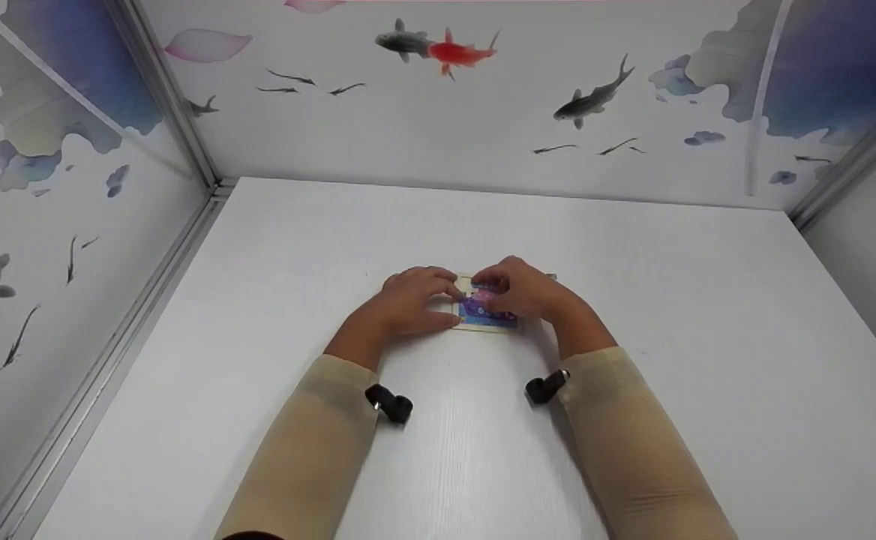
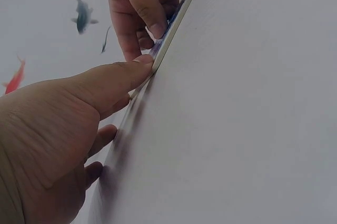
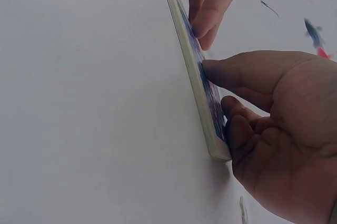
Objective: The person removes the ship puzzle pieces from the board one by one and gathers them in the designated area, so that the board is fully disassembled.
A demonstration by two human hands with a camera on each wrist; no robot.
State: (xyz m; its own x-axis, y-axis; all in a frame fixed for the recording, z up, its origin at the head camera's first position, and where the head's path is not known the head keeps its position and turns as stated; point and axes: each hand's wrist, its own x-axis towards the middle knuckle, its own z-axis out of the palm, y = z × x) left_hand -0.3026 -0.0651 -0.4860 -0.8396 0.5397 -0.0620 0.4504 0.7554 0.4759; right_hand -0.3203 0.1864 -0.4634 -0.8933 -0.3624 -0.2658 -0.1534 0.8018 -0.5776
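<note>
A small flat picture puzzle (image 1: 483, 325), pale-bordered with a purple, pink and blue picture, lies on the white table between both hands. At its left edge rests my left hand (image 1: 417, 300). The left thumb (image 2: 139, 66) touches the border, and the other fingers are spread along the far side. Over the right part of the picture my right hand (image 1: 526, 291) has its fingers curled with the thumb low on the surface. It appears to pinch a puzzle piece at the pink area, mostly hidden by the fingers. In the right wrist view the puzzle's thick pale edge (image 3: 197, 87) shows side-on.
Behind the right hand, a small grey edge of something (image 1: 551, 276) peeks out on the table (image 1: 678, 420). White panels with painted fish (image 1: 460, 52) enclose the table at the back and sides. A black wrist camera (image 1: 391, 405) sits on each sleeve.
</note>
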